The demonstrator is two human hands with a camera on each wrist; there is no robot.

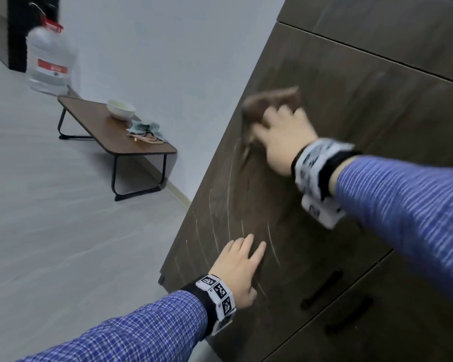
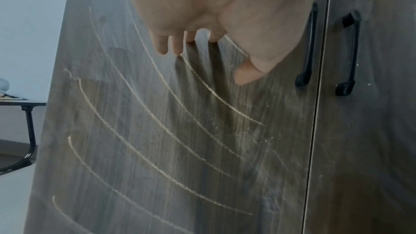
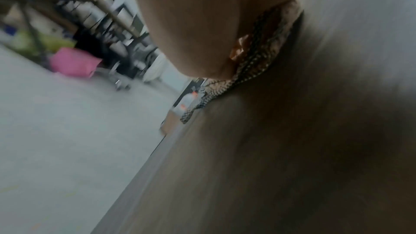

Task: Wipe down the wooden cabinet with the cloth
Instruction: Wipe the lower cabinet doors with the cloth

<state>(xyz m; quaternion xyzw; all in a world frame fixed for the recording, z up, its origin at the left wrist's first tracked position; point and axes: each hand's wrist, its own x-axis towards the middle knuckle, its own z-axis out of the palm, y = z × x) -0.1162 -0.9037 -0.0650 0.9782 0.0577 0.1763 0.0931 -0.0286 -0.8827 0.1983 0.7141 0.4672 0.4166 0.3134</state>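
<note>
On the cabinet point(image 1: 364, 105) door: right hand point(image 1: 285, 142) presses cloth point(image 1: 270, 103) flat, grip unclear; below it, left hand point(image 1: 239, 267) flat, fingers straight, empty.

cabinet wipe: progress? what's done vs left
Early to midway, judging by the marks. In hand: the right hand presses the cloth on the upper part of the cabinet door; around it no lines show, though it's blurred. The left hand rests flat lower down. Left: the curved pale lines across the lower door. The neighbouring door shows specks too.
</note>
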